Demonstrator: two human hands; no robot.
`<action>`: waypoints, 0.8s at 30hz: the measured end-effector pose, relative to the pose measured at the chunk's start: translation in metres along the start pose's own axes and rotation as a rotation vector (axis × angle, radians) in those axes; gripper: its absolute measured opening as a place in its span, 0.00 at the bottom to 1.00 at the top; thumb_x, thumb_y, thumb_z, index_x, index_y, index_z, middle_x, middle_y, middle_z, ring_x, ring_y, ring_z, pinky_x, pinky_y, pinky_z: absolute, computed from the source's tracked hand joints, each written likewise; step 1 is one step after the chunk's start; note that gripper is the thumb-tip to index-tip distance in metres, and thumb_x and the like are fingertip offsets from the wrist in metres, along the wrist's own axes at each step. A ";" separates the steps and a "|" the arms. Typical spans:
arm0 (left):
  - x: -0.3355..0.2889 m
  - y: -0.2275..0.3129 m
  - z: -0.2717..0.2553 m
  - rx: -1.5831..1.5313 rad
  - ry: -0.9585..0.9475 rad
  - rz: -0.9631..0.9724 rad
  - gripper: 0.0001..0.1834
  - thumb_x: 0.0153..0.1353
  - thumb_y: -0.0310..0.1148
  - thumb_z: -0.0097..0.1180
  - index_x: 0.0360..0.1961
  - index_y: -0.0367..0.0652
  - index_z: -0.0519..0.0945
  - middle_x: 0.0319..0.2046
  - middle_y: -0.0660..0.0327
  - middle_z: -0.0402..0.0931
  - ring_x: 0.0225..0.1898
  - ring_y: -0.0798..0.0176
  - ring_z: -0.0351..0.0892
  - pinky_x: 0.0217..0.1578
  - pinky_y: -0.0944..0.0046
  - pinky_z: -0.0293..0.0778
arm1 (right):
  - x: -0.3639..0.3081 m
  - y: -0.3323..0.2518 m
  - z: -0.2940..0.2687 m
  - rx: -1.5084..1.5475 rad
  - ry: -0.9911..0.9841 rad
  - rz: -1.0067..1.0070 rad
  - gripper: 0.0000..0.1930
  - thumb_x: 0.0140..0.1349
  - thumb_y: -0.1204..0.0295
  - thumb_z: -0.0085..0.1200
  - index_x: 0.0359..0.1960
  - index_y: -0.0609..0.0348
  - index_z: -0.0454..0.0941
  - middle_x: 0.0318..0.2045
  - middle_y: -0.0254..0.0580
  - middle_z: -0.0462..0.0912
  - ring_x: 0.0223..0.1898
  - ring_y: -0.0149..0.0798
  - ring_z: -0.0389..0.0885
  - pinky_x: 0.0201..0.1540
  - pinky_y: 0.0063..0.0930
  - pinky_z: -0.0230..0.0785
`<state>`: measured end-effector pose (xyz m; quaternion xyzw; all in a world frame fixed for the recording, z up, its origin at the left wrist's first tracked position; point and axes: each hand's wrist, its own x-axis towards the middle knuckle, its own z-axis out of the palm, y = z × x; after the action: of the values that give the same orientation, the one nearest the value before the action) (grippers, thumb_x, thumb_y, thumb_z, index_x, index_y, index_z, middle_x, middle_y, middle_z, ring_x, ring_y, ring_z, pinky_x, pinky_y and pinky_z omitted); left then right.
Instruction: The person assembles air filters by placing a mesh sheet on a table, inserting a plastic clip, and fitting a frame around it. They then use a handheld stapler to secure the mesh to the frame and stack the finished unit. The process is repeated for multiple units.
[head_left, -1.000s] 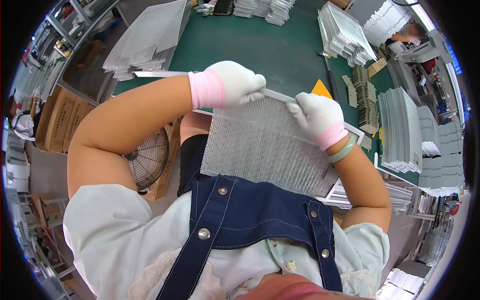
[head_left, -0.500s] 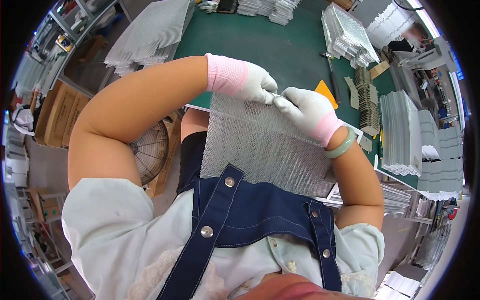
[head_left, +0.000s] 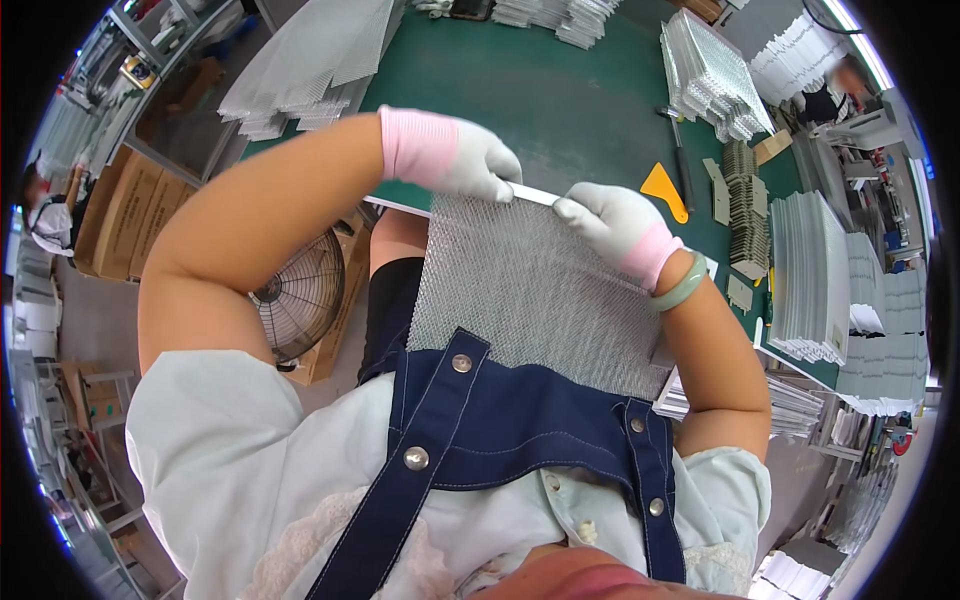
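A silver expanded-metal mesh sheet [head_left: 540,285] leans from the table's near edge toward my apron. A narrow whitish strip [head_left: 536,194] runs along its far edge. My left hand [head_left: 478,165], in a white glove with a pink cuff, is closed on the strip's left part, thumb and fingers pinching. My right hand [head_left: 607,222], gloved the same way, pinches the strip farther right. A short length of it shows between the two hands; the rest is hidden by the gloves. Whether the strip is fixed to the mesh, I cannot tell.
On the green table [head_left: 540,90] lie an orange triangular scraper [head_left: 662,190], a hammer [head_left: 681,160] and a row of grey-brown plates [head_left: 745,210]. Stacked mesh sheets [head_left: 310,60] stand far left, more mesh panels [head_left: 712,75] far right. A fan [head_left: 305,300] stands below left.
My hands have moved apart, the left one going left, and the strip now shows between them. The view has shifted slightly.
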<state>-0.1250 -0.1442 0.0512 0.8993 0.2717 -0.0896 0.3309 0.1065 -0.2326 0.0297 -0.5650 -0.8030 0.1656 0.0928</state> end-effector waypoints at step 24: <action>-0.028 0.001 -0.004 0.549 0.975 0.351 0.25 0.55 0.47 0.63 0.44 0.35 0.79 0.29 0.49 0.76 0.36 0.49 0.79 0.48 0.56 0.74 | -0.011 0.031 -0.018 0.146 0.171 0.106 0.17 0.70 0.57 0.45 0.38 0.59 0.78 0.25 0.50 0.79 0.32 0.53 0.80 0.37 0.42 0.71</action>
<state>-0.1478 -0.1545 0.0647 0.9210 0.2062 0.3236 -0.0678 0.1434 -0.2304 0.0351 -0.6105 -0.7470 0.1792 0.1930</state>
